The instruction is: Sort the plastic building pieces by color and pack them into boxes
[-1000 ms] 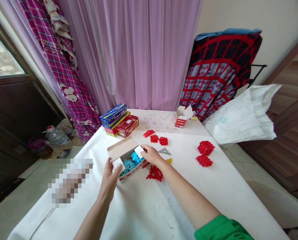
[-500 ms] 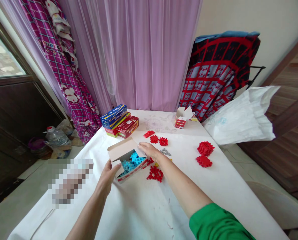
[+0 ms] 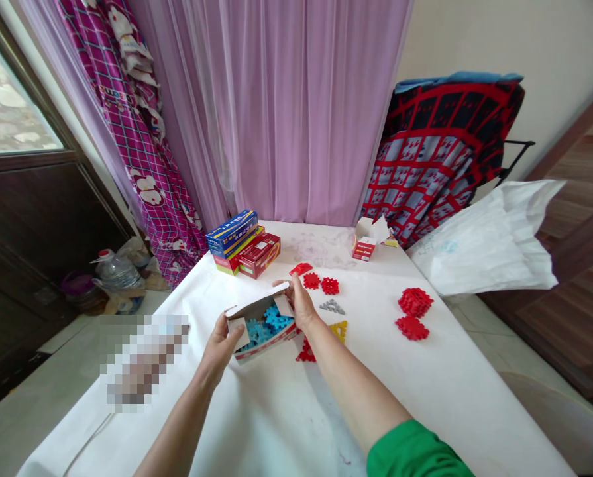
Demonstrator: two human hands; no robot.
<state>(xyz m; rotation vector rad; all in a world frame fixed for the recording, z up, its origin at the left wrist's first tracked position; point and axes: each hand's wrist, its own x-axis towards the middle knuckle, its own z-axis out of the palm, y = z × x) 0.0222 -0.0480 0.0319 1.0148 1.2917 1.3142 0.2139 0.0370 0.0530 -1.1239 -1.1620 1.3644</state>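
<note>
Between my two hands is a small cardboard box (image 3: pixel 269 342) with its lid partly folded over. Blue toothed plastic pieces (image 3: pixel 259 331) show inside it. My left hand (image 3: pixel 220 344) grips the left end, thumb on the side flap. At the right end, my right hand (image 3: pixel 300 305) holds the box near the lid's corner. Partly hidden by my right forearm are a red triangular piece (image 3: pixel 305 352) and a yellow triangular piece (image 3: pixel 340 329). A grey triangular piece (image 3: pixel 332 306) lies just beyond that forearm.
Several boxes (image 3: pixel 259 255) are stacked at the table's back left. An opened red box (image 3: pixel 364 249) stands at the back right. Red toothed pieces (image 3: pixel 330 286) lie mid-table, and a stack of red pieces (image 3: pixel 415 302) sits at the right. A white bag (image 3: pixel 489 242) hangs beyond the right edge.
The box's lid has tipped forward from standing upright to leaning over the opening. My right hand has shifted slightly with it, and the yellow piece shows more.
</note>
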